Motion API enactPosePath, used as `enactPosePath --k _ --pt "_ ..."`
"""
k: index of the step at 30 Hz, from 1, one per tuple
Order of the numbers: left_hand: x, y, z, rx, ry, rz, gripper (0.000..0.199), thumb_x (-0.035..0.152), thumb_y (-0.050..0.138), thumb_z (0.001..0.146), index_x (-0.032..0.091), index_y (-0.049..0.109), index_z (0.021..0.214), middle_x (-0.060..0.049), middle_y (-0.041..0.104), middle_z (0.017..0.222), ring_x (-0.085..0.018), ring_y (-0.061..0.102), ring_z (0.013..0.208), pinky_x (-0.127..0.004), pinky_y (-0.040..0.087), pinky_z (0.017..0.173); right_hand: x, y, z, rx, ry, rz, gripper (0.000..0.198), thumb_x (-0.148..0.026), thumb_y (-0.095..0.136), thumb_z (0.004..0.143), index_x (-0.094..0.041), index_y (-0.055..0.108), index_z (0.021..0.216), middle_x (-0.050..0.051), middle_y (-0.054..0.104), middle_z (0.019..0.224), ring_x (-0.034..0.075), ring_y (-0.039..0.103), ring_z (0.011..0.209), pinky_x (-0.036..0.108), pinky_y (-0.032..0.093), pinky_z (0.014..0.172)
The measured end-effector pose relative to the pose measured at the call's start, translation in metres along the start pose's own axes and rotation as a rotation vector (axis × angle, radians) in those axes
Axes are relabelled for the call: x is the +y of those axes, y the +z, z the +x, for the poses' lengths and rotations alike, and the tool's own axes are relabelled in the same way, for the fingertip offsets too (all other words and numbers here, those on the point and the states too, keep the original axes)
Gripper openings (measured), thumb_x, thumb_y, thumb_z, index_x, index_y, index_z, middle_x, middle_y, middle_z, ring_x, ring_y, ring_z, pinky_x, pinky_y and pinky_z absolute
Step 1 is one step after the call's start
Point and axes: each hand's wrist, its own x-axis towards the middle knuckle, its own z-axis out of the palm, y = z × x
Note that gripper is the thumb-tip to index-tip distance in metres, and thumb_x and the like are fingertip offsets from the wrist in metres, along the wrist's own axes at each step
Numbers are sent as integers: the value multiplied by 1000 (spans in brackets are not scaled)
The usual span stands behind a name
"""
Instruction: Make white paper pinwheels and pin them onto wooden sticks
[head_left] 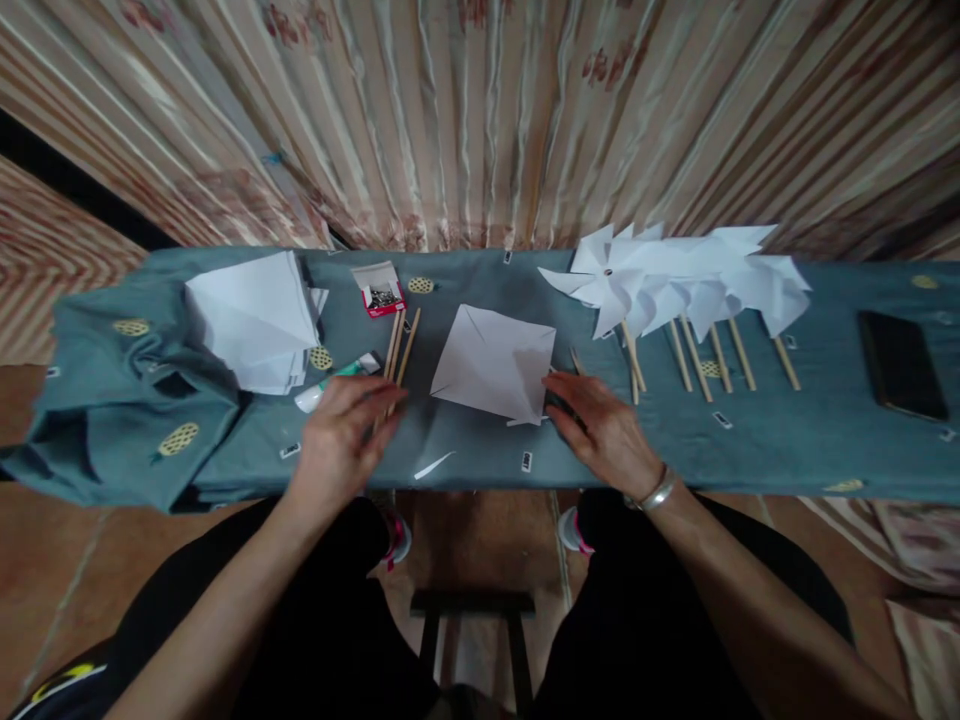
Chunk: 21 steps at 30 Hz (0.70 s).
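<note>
The curtain hangs in folds beyond the sheet, and the table, covered in grey-green cloth, runs out to both sides of it. Right of the sheet lies a row of white pinwheels, overlapping, their sticks pointing towards me. Well to its left is a loose stack of white paper. The sheet itself lies flat in front of me, between my hands, short lines running in from its corners. My left hand is just left of it, fingers loosely bent and parted from the thumb, empty as far as I can see. My right hand is at its right edge, fingers and thumb bent and slightly apart; I can't tell whether they grip anything. Far right of the sheet lies a phone. Left of it are a tube, partly behind my left hand, some bare rods and, farther back, a small red-and-white box of metal bits. A thin scrap lies on its near side.
</note>
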Motion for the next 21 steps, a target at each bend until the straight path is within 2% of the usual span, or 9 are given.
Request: enactPosePath --k 1,3,5,7,12,16,21 --pt "9 11 6 -81 74 -63 17 20 59 93 18 66 108 -7 67 107 -22 61 102 -40 55 88 0 1 1 -12 -10 3 35 -21 46 97 -13 58 128 16 65 128 28 60 121 50 49 105" --pt "21 36 18 -160 205 -110 20 19 59 91 14 65 110 -12 67 115 -26 58 112 -44 54 92 1 3 3 -42 -31 9 40 -17 41 97 -13 53 134 16 60 134 26 55 128 49 46 109" --pt "26 56 28 -237 219 -88 24 20 61 90 13 65 113 -15 66 119 -29 56 116 -49 54 91 3 5 5 -77 -53 11 43 -13 37 97 -13 51 138 16 58 138 25 52 132 49 44 112" --pt "25 68 35 -260 232 -60 25 23 63 89 11 65 111 -16 67 116 -30 57 113 -48 55 89 5 6 7 -114 -65 11 45 -11 36 96 -13 50 139 16 57 139 26 50 134 50 43 113" --pt "23 69 42 -252 316 13 14 19 57 93 12 66 100 -10 70 103 -24 63 100 -39 56 84 8 6 8 -173 -52 19 48 -7 36 92 -12 52 138 16 57 139 27 49 134 50 43 113" --pt "27 67 45 -243 384 22 15 14 52 95 11 66 96 -9 71 98 -22 64 96 -35 57 82 8 3 9 -184 -27 67 51 -4 37 88 -11 53 136 16 56 140 26 49 135 50 41 115" --pt "32 61 43 -178 322 -82 17 10 50 94 9 66 88 -8 71 86 -19 65 86 -32 59 78 -2 -3 11 -149 77 209 49 -12 55 85 -20 54 133 12 55 143 25 51 134 48 42 113"
